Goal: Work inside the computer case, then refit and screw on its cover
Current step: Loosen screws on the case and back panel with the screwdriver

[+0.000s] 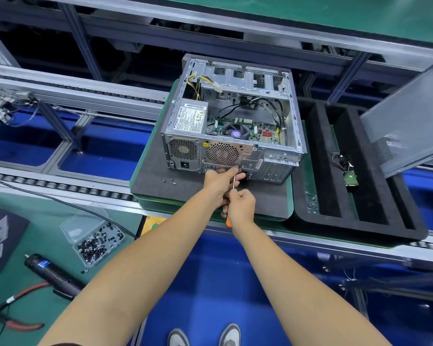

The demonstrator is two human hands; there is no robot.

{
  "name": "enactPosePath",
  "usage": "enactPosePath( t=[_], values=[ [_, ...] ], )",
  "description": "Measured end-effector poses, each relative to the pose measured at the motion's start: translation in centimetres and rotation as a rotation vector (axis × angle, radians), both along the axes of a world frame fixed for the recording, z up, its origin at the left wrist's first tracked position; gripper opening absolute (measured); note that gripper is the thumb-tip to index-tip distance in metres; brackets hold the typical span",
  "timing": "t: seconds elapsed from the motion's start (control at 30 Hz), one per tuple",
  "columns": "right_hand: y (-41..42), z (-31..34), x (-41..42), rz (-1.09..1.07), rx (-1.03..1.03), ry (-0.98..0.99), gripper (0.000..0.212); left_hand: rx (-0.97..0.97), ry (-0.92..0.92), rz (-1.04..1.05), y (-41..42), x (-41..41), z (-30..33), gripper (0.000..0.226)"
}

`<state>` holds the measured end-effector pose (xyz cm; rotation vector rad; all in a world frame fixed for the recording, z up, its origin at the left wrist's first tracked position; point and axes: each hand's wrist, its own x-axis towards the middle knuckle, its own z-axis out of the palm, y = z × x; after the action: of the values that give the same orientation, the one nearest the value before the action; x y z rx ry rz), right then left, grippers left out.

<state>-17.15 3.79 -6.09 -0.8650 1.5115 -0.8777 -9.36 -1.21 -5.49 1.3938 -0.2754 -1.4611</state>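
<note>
Now the open, bare-metal computer case (233, 121) lies on a dark foam mat (185, 181), its perforated rear panel at the mat's near edge. Right hand (240, 206) grips an orange-handled screwdriver (233, 182); left hand (221, 177) pinches its thin steel shaft against that panel. The grey mesh cover (408, 121) leans beyond the mat's right edge.

No wording can be read anywhere in the view. The power supply (191, 120) inside the computer case (233, 116) carries a white label (190, 118) of fine print, too small to read. A yellow warning triangle sticker (205, 145) sits on the case's rear panel.
</note>
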Motion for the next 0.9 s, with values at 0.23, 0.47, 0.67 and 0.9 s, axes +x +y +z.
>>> enactPosePath(
  t=[0.23,0.47,0.67,0.9],
  values=[
    [0.0,0.0,-0.2,0.009,-0.004,0.045,0.023,0.01,0.029,0.036,0.3,-0.1,-0.1,0.038],
    [-0.2,-0.1,-0.4,0.01,0.032,0.043,0.02,-0.026,0.122,0.104,0.8,-0.4,0.2,0.039],
    [0.0,-0.1,-0.5,-0.006,0.033,-0.004,0.023,-0.034,0.151,0.145,0.5,-0.3,-0.1,0.031],
    [-0.3,0.1,0.0,-0.036,0.028,-0.05,0.017,0.011,0.102,0.171,0.2,-0.6,0.9,0.041]
  ],
)
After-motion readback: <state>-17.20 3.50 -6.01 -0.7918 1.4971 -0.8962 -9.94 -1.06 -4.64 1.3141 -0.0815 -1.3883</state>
